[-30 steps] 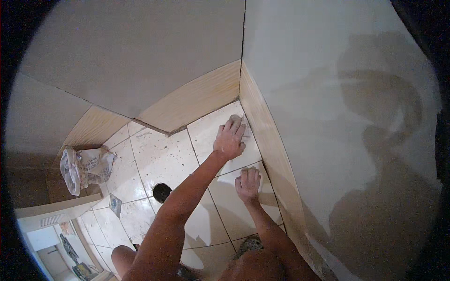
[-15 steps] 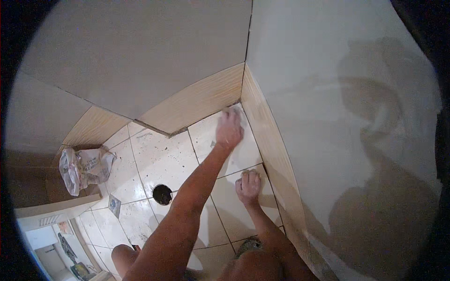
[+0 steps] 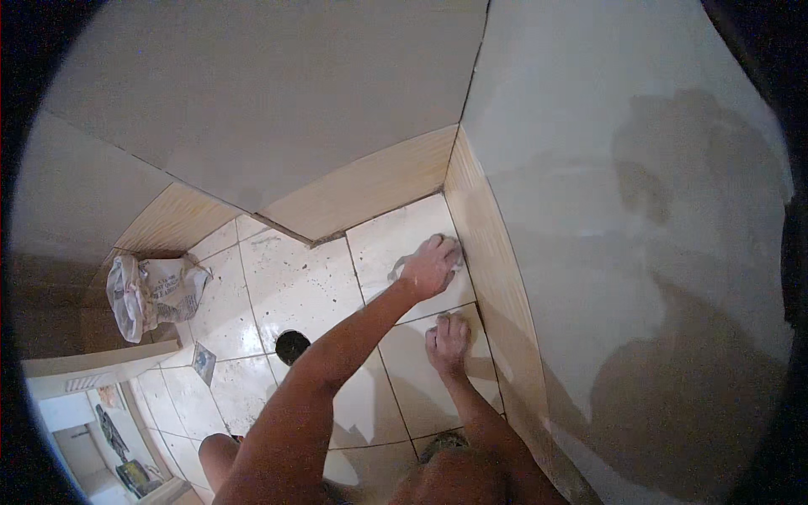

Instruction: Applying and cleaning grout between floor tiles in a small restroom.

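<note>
My left hand (image 3: 433, 268) is closed and pressed down on the pale floor tile (image 3: 396, 223) in the corner, close to the wall's base. A bit of greyish-white stuff shows by its fingertips, too small to name. Closer to me, my right hand (image 3: 449, 342) rests with curled fingers on the tile (image 3: 408, 349) below that one. Whatever its fingers may hold is hidden. Dark joint lines run between the tiles, and both hands look dusty.
A round dark drain hole (image 3: 292, 346) opens in the floor at left. Farther left lie a crumpled plastic bag (image 3: 156, 295) and a small patterned tile piece (image 3: 204, 363). Wood-look skirting tiles (image 3: 497, 236) line the grey walls (image 3: 278, 93). Dark crumbs dot the floor.
My left hand has moved from the far corner back toward me and rightward, nearer the right wall. My right hand stays in about the same place. The view has shifted slightly.
</note>
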The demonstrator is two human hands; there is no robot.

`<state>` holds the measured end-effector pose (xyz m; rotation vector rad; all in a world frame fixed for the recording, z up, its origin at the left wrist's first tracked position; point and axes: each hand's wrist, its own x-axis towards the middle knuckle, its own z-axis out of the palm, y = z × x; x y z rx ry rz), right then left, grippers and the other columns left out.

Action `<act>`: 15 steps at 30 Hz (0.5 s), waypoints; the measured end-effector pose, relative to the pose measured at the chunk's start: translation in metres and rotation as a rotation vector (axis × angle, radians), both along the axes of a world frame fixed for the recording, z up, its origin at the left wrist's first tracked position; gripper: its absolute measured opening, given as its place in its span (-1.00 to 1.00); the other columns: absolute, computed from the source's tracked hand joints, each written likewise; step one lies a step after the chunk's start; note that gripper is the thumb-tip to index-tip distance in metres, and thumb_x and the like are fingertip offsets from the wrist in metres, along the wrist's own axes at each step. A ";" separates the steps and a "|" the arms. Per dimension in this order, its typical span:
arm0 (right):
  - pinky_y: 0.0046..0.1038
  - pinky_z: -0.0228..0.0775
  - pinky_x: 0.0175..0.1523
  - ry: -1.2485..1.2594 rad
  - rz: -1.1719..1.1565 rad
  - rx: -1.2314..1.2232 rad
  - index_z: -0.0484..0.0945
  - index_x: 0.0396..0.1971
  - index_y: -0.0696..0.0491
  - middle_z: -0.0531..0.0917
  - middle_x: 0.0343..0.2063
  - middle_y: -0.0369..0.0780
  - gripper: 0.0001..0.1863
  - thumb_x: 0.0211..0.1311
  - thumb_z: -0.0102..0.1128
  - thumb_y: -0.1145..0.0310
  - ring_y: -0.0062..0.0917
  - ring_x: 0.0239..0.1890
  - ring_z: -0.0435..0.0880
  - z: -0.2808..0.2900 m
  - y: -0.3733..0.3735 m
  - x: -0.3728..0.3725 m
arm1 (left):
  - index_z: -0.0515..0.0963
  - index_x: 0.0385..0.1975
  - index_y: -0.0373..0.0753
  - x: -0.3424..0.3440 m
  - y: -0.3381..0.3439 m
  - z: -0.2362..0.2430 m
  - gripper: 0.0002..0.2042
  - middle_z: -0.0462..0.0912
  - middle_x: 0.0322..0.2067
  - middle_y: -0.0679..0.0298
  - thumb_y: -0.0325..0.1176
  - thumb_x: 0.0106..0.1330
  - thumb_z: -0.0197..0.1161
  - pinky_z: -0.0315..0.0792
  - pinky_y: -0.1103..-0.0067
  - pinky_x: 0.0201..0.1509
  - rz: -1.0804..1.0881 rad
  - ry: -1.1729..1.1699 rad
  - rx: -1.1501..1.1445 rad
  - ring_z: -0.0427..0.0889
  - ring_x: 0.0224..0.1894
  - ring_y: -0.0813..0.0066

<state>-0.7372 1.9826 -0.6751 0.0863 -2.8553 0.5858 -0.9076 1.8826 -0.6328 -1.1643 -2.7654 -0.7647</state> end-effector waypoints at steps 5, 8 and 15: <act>0.02 0.24 0.09 -0.104 0.026 -0.017 0.45 -0.14 0.21 0.48 -0.11 0.07 -0.63 0.10 0.00 0.29 -0.04 -0.05 0.45 0.002 0.000 0.003 | 0.48 -0.08 -0.39 -0.049 -0.001 0.000 -0.57 0.42 -0.03 0.02 -0.33 0.03 0.27 0.36 0.25 0.09 0.302 0.200 -0.026 0.38 -0.02 0.06; 0.03 0.22 0.10 -0.092 0.041 -0.048 0.45 -0.15 0.21 0.48 -0.12 0.07 -0.63 0.11 0.00 0.28 -0.03 -0.06 0.44 -0.004 -0.003 0.003 | 0.48 -0.08 -0.41 -0.074 0.005 -0.012 -0.58 0.45 -0.05 0.03 -0.34 0.05 0.26 0.37 0.28 0.07 0.419 0.273 -0.074 0.39 -0.02 0.09; -0.01 0.24 -0.10 0.100 0.056 -0.098 0.40 -0.32 0.18 0.42 -0.33 0.02 -0.78 0.02 0.01 0.39 -0.04 -0.21 0.40 -0.003 -0.004 -0.002 | 0.49 -0.05 -0.38 -0.080 0.001 -0.017 -0.59 0.50 -0.06 0.08 -0.32 0.10 0.18 0.35 0.33 0.10 0.451 0.154 -0.265 0.39 0.01 0.12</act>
